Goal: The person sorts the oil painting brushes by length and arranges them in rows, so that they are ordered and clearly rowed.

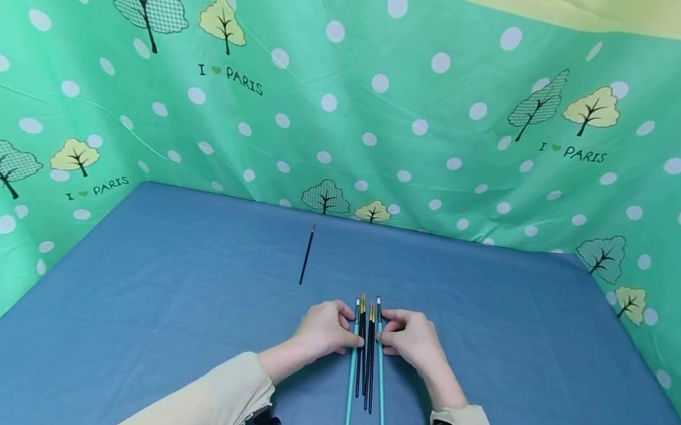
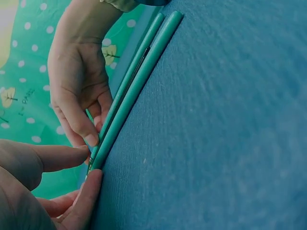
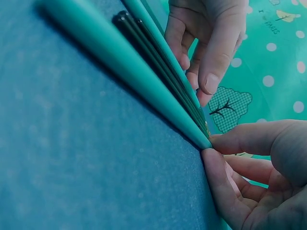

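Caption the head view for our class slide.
Left hand and right hand flank teal and black paintbrushes; one dark brush lies apart.

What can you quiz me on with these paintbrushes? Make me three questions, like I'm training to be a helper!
1. True or false: the left hand and the right hand both touch the bunch of brushes.
2. What colour are the handles of the bunch's two outermost brushes? A) red B) teal C) white
3. How many brushes lie apart from the bunch, and where?

Key:
1. True.
2. B, teal.
3. One: the lone dark brush, farther back on the blue table.
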`<state>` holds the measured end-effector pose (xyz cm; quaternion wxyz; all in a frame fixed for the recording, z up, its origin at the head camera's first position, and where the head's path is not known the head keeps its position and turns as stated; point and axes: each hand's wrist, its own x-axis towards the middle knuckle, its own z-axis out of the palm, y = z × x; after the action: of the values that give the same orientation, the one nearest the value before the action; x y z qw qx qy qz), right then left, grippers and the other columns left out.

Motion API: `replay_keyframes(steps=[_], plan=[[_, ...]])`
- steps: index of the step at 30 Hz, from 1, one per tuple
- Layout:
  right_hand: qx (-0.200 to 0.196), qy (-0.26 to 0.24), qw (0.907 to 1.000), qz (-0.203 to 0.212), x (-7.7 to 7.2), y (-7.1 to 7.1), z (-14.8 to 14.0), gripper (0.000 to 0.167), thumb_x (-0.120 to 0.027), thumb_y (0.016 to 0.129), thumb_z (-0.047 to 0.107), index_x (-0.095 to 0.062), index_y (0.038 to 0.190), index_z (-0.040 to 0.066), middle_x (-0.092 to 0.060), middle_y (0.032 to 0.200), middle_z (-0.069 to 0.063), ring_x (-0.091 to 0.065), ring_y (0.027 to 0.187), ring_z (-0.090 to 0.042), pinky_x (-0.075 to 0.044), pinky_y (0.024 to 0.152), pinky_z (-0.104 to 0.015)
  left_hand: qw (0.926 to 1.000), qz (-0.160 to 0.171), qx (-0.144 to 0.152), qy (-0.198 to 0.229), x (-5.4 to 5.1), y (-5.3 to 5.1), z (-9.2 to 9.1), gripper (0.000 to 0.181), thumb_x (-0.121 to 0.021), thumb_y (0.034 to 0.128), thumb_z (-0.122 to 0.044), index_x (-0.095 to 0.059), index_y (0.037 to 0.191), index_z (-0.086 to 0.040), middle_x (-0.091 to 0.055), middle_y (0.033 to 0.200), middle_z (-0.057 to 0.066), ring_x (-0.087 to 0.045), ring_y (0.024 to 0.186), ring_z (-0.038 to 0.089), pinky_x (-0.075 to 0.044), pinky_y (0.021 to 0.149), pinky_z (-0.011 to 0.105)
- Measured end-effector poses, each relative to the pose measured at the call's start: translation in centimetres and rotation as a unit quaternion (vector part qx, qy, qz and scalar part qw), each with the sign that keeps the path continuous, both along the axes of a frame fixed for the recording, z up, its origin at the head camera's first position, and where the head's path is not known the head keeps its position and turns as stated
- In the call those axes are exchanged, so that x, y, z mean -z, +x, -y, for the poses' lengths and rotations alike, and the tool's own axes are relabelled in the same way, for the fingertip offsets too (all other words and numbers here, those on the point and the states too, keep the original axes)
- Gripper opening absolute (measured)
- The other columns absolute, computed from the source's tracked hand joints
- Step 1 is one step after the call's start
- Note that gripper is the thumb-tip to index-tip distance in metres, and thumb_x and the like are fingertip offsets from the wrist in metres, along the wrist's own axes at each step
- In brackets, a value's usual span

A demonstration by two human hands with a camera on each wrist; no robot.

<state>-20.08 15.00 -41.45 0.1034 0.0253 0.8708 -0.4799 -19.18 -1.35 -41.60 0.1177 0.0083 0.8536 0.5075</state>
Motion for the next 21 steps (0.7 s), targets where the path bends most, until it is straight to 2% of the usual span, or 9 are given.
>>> replay_keyframes(steps=[3,6,16,21], plan=[[0.0,0.0,1.0,-0.004,0.05,0.03,-0.01,0.045,-0.067,0.076,0.0,-0.058,0.12,-0.001,-0.06,0.074,-0.006,-0.061,0.06,-0.011,-0.055,0.055,-0.026,0.9993,-0.013,0.004,-0.034,-0.09,0.0,-0.17,0.039,-0.079,0.0682,-0.015,-0.06,0.1,-0.004,-0.055,0.075,0.002,-0.058,0.049,0.012,-0.05,0.046,0.025],[0.0,0.0,1.0,-0.007,0.07,0.05,-0.02,0.045,-0.066,0.076,0.0,-0.058,0.12,-0.001,-0.06,0.074,-0.006,-0.061,0.06,-0.011,-0.055,0.055,-0.026,0.9985,-0.022,0.006,-0.05,-0.14,-0.03,-0.3,0.038,-0.079,0.0676,-0.013,-0.059,0.099,-0.004,-0.055,0.075,0.001,-0.057,0.048,0.012,-0.049,0.045,0.024],[0.003,-0.003,1.0,-0.004,0.11,-0.01,-0.01,0.045,-0.066,0.075,-0.001,-0.058,0.12,0.0,-0.06,0.075,-0.007,-0.06,0.061,-0.01,-0.055,0.055,-0.026,0.9983,-0.025,0.002,-0.053,0.32,-0.29,-0.42,0.033,-0.072,0.0698,-0.005,-0.059,0.1,-0.005,-0.055,0.075,0.001,-0.057,0.048,0.012,-0.049,0.046,0.024],[0.002,-0.002,1.0,-0.006,0.19,-0.03,-0.01,0.045,-0.066,0.075,-0.001,-0.058,0.119,-0.001,-0.06,0.075,-0.007,-0.06,0.06,-0.01,-0.055,0.055,-0.026,0.9987,-0.011,-0.003,-0.049,0.47,-0.45,-0.42,0.033,-0.072,0.0701,-0.005,-0.059,0.1,-0.005,-0.055,0.075,0.002,-0.057,0.049,0.012,-0.049,0.047,0.024]])
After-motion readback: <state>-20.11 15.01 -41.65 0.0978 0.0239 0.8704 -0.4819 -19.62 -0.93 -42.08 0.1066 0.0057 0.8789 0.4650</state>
